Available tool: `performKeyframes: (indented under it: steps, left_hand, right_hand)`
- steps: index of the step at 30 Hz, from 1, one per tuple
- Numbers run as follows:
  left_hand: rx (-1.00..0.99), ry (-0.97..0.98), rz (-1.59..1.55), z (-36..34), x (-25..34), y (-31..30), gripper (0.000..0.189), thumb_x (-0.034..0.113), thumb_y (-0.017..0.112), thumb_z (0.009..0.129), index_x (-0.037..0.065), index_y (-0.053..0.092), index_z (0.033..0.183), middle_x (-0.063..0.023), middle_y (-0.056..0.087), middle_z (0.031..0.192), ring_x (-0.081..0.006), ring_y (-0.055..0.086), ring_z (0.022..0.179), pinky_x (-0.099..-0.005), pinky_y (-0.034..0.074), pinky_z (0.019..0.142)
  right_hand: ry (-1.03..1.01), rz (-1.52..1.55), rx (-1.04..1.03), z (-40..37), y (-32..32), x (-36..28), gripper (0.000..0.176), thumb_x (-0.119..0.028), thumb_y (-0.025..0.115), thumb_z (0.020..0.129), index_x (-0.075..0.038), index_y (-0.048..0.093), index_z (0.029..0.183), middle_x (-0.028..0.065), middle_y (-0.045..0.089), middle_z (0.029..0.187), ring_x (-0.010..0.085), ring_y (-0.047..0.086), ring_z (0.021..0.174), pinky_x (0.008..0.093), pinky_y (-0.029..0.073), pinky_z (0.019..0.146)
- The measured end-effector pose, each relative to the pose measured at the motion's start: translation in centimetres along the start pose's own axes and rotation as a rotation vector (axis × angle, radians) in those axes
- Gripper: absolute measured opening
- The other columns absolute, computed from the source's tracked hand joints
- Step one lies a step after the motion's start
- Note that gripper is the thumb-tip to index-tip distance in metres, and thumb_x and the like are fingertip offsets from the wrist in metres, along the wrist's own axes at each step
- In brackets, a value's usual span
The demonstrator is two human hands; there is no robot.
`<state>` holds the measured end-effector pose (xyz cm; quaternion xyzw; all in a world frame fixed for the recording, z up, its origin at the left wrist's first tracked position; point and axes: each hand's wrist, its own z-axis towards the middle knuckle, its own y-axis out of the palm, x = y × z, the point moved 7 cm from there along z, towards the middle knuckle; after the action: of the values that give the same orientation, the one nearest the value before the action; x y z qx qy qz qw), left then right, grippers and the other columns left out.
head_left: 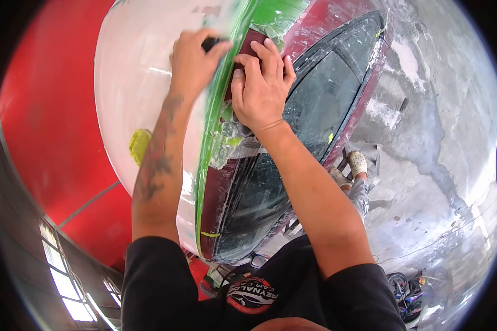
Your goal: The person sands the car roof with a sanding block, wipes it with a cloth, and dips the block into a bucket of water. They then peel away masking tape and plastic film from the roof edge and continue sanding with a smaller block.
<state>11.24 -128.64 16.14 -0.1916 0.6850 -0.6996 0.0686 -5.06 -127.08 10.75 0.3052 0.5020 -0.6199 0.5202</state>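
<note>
My left hand (196, 63) is closed around a small black block (210, 44) at the white roof panel (143, 71), close to the green strip (218, 110) along the roof edge. My right hand (263, 83) rests with fingers spread on the dark red bodywork (251, 44) just right of the strip, above the side window; nothing shows in it. Clear plastic film and tape (226, 143) lie on the body below that hand. A yellow-green cloth (139, 146) sits on the white roof, left of my left forearm.
The car's side windows (320, 99) run down the right of the green strip. My feet in light clogs (357, 164) stand by a metal frame over the grey concrete floor (425, 132). A red surface (55, 110) is at the left, a bicycle (406, 295) at the lower right.
</note>
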Motion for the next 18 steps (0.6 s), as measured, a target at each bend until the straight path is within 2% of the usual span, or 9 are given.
performKeyframes:
  steps: [1,3,4,5,8,9,11,14,18]
  left_hand:
    - [-0.002,0.005,0.003,-1.7,0.1,-0.1,0.036,0.045,0.078,0.086,0.013,0.075,0.102,-0.0152,0.066,0.101,-0.0369,0.064,0.099,-0.0502,0.049,0.085]
    - [0.034,-0.108,-0.042,-4.0,-0.8,-0.4,0.033,0.043,0.079,0.086,0.013,0.075,0.099,-0.0135,0.065,0.099,-0.0352,0.063,0.095,-0.048,0.048,0.085]
    - [0.088,-0.046,0.01,-3.4,-0.1,-0.5,0.027,0.04,0.078,0.086,0.014,0.075,0.096,-0.0089,0.066,0.098,-0.0313,0.063,0.093,-0.046,0.045,0.085]
    - [0.088,-0.048,0.01,-2.1,0.5,-0.4,0.027,0.04,0.078,0.086,0.014,0.075,0.096,-0.0089,0.066,0.098,-0.0313,0.063,0.093,-0.046,0.045,0.085]
    - [0.158,0.008,0.055,0.3,2.6,-0.5,0.018,0.031,0.077,0.087,0.015,0.073,0.094,-0.0005,0.069,0.096,-0.0262,0.064,0.093,-0.0447,0.039,0.086]
    - [0.158,0.008,0.053,-0.3,2.6,-0.5,0.018,0.031,0.077,0.087,0.015,0.073,0.094,-0.0005,0.069,0.096,-0.0262,0.064,0.093,-0.0447,0.039,0.086]
    - [0.228,0.098,0.227,-3.0,3.1,-1.0,0.02,0.029,0.075,0.088,0.01,0.073,0.095,-0.0053,0.072,0.097,-0.0273,0.068,0.09,-0.0415,0.047,0.082]
    - [0.232,0.081,0.218,-4.5,2.8,-1.2,0.019,0.029,0.074,0.089,0.011,0.073,0.093,-0.0039,0.073,0.096,-0.0282,0.068,0.09,-0.0429,0.046,0.081]
    - [0.293,0.101,0.257,-1.2,4.1,-0.6,0.021,0.03,0.075,0.088,0.01,0.072,0.095,-0.0051,0.073,0.092,-0.0277,0.068,0.089,-0.0429,0.044,0.081]
  right_hand:
    - [0.004,0.006,-0.006,0.1,0.0,0.1,0.024,-0.018,0.065,0.086,-0.015,0.066,0.109,0.0094,0.056,0.132,0.0324,0.047,0.137,0.0583,0.025,0.113]
    - [0.012,0.006,-0.001,0.1,0.0,0.2,0.024,-0.018,0.065,0.086,-0.016,0.066,0.109,0.0093,0.056,0.132,0.0323,0.046,0.137,0.0583,0.025,0.113]
    - [0.011,0.005,0.001,0.1,0.2,0.2,0.024,-0.018,0.064,0.086,-0.016,0.066,0.11,0.0092,0.056,0.132,0.0322,0.046,0.137,0.0583,0.025,0.113]
    - [0.011,0.006,-0.002,0.1,0.2,0.2,0.024,-0.018,0.064,0.086,-0.016,0.066,0.11,0.0092,0.056,0.132,0.0322,0.046,0.137,0.0583,0.025,0.113]
    - [0.004,0.003,-0.005,-0.1,0.1,0.3,0.024,-0.018,0.064,0.086,-0.016,0.066,0.109,0.0092,0.056,0.132,0.0321,0.045,0.138,0.0583,0.025,0.113]
    - [0.006,0.012,-0.006,0.1,0.1,0.3,0.024,-0.018,0.064,0.086,-0.016,0.066,0.109,0.0094,0.056,0.132,0.0323,0.046,0.138,0.0584,0.025,0.113]
    - [0.014,0.026,-0.007,0.1,0.1,0.3,0.024,-0.018,0.064,0.086,-0.015,0.066,0.109,0.0095,0.056,0.132,0.0324,0.046,0.138,0.0584,0.024,0.113]
    - [0.001,0.028,0.008,0.1,0.1,0.3,0.024,-0.018,0.064,0.085,-0.015,0.066,0.109,0.0096,0.056,0.132,0.0325,0.046,0.138,0.0584,0.024,0.114]
    - [-0.002,0.013,0.011,0.1,0.2,0.3,0.023,-0.019,0.064,0.085,-0.015,0.066,0.108,0.0096,0.056,0.132,0.0326,0.046,0.137,0.0585,0.024,0.114]
